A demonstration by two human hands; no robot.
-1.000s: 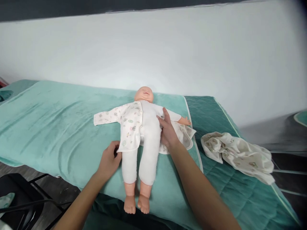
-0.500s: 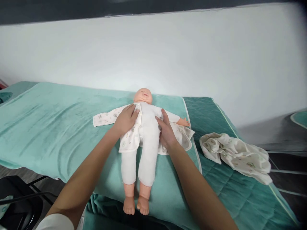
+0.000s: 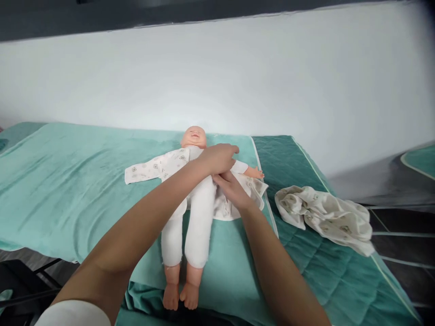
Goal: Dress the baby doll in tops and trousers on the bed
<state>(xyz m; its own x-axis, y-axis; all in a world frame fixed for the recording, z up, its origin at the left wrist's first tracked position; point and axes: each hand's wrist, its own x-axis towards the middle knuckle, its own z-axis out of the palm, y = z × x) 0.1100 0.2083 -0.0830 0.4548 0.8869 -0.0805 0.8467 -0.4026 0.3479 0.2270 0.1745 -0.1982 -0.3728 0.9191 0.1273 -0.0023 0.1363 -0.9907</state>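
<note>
A baby doll [image 3: 199, 226] in white cloth lies on its back, its head toward the wall and its bare feet toward me. A printed baby jacket [image 3: 173, 162] covers its arm and chest on the left. The jacket's other half [image 3: 226, 208] lies spread beside the doll on the right, and the arm there is out of the sleeve. My left hand [image 3: 220, 156] reaches across the chest, its fingers bent over the doll's right-hand upper arm. Just below, my right hand [image 3: 236, 190] is against the doll's side with fingers stretched out, partly hidden by my left hand.
A light green cover [image 3: 84, 181] lies over the bed. Dark green quilted cloth [image 3: 326, 262] shows on the right, with a crumpled printed garment [image 3: 326, 215] on it. A white wall [image 3: 217, 77] stands behind. A black chair [image 3: 20, 290] is at lower left.
My left hand has left the jacket front and crossed right over the doll's chest to the other arm. My right hand has stayed beside the torso, slightly lower. The view has shifted a little.
</note>
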